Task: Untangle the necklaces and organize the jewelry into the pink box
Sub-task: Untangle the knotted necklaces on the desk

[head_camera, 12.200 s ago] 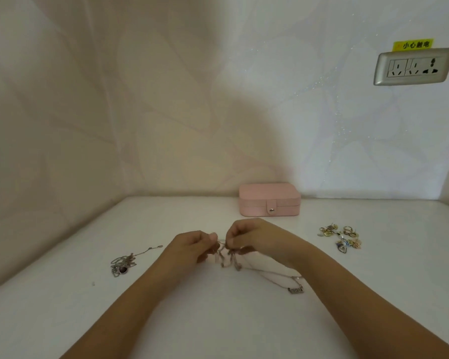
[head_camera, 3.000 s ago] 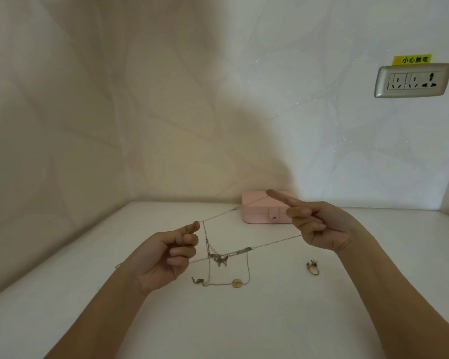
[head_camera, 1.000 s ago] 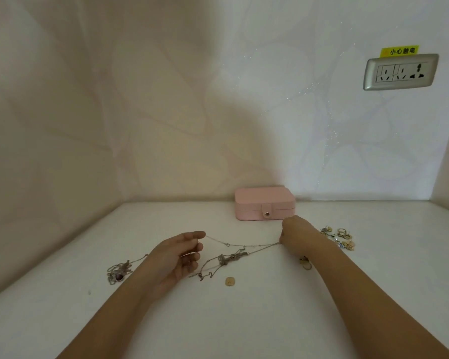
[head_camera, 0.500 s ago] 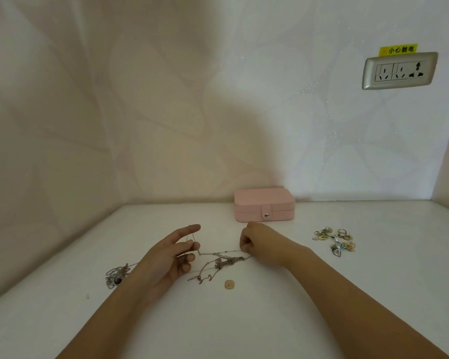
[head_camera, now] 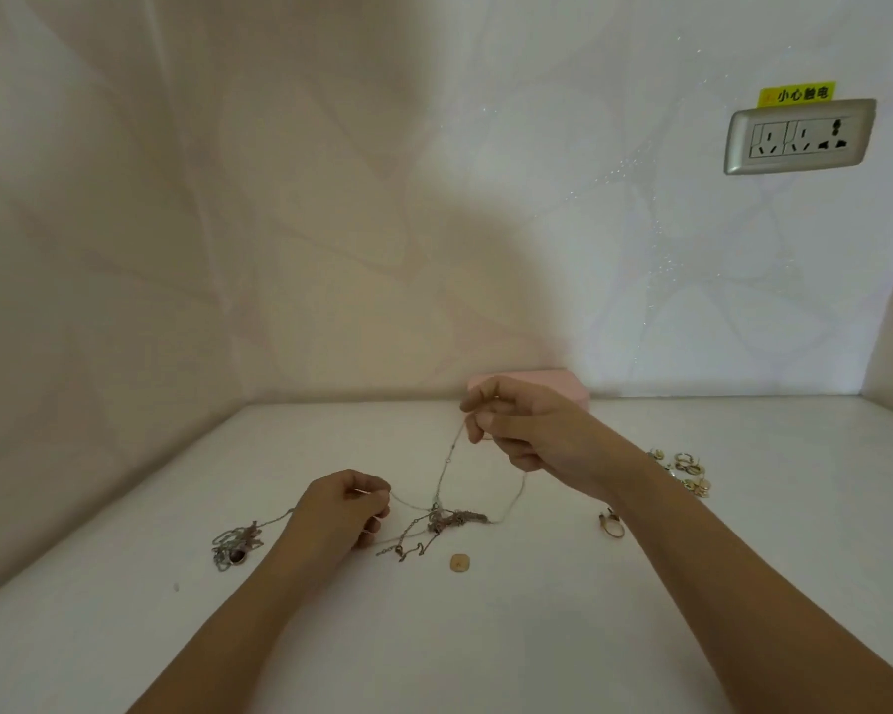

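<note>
In the head view, the tangled necklaces [head_camera: 455, 518] lie on the white table [head_camera: 485, 636] just below the middle of the picture. They form a small dark knot of thin chains, with loose ends and clasps trailing towards 7 o'clock.

The left hand [head_camera: 344, 507] sits at 9 o'clock from the knot, low over the table. Its fingers are curled in, and thumb and forefinger pinch a fine strand that runs straight to the knot.

The right hand [head_camera: 532, 430] is raised at 1 o'clock from the knot. Its thumb and forefinger nip another strand, which drops steeply down to the tangle. A second strand hangs from under that hand and curves back into the knot from 3 o'clock.

The pink box [head_camera: 547, 379] stands at the back of the table against the wall, at 12 o'clock from the knot. The right hand hides most of it, so we see only its top and right end and cannot tell how its lid stands.

A small square gold pendant [head_camera: 459, 563] lies by itself at 6 o'clock, just beside the trailing ends. A second heap of chain [head_camera: 235, 543] rests at 9 o'clock beyond the left wrist, and one strand of it runs under that hand. A ring [head_camera: 611, 525] lies at 3 o'clock beside the right forearm. A cluster of gold earrings [head_camera: 686, 471] lies farther out at 2 o'clock.

High on the wall at 1 o'clock is a silver socket [head_camera: 800, 136] with a yellow label [head_camera: 797, 93] above it.
</note>
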